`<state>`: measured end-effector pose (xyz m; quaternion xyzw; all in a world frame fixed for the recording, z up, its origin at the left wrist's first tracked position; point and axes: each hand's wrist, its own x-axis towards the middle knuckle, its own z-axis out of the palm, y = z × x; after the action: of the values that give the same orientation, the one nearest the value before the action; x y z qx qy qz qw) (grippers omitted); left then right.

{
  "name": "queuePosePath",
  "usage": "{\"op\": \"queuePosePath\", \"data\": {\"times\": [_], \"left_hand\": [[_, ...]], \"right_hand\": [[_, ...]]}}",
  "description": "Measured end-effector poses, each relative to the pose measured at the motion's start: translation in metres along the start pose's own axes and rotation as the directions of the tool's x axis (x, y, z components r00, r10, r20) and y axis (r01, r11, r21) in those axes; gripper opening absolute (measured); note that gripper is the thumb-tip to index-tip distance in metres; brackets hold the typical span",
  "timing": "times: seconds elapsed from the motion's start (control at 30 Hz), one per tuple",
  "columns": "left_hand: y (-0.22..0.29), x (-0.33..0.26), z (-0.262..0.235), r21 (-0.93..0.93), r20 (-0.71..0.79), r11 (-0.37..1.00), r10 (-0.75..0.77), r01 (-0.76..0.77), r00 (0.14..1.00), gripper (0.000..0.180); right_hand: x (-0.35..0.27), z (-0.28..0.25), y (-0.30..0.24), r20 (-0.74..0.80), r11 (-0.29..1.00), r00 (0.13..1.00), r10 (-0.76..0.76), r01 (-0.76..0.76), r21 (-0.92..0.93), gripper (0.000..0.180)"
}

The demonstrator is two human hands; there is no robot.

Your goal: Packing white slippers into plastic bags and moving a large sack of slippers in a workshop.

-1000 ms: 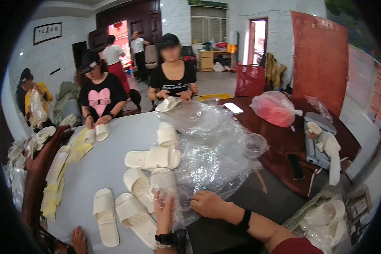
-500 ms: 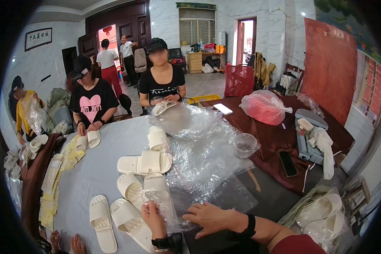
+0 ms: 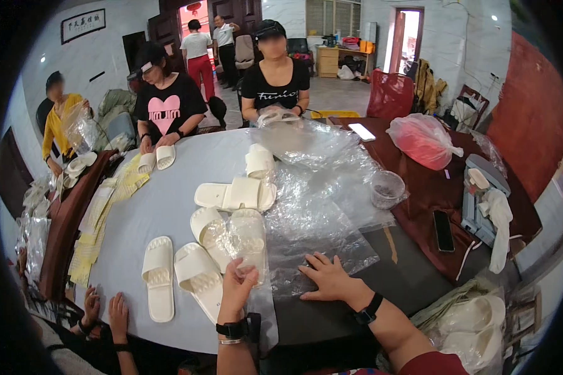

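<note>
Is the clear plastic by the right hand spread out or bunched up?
Spread out: the clear plastic lies mostly flat, a little wrinkled, with straight edges and a corner showing near the right hand.

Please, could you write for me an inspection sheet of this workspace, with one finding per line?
Surface: grey table cover, dark tabletop at right, maroon cloth beyond.
Things handled: cream slippers; clear plastic; one film-covered slipper.
Clutter: dark phone, clear tub, pinkish bag.
Hands: left hand at the film-covered slipper, grip unclear; right hand spread on clear plastic.
Cables: nothing seen on the table.
Surroundings: people in black shirts across the table, red chair, wooden desk.
</note>
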<state>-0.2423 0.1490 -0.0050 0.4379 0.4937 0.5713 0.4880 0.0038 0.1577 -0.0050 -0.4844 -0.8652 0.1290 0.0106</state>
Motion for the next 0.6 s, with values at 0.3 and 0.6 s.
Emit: {"op": "queuePosePath", "data": {"times": [0.3, 0.6], "left_hand": [[0.013, -0.021, -0.014, 0.570, 0.149, 0.744, 0.325, -0.350, 0.934, 0.023], [0.049, -0.047, -0.035, -0.126, 0.433, 0.992, 0.074, -0.021, 0.898, 0.054]], "right_hand": [[-0.005, 0.008, 0.022, -0.142, 0.990, 0.988, -0.066, 0.083, 0.114, 0.066], [-0.024, -0.005, 0.067, -0.506, 0.998, 0.862, 0.018, 0.013, 0.059, 0.015]]}}
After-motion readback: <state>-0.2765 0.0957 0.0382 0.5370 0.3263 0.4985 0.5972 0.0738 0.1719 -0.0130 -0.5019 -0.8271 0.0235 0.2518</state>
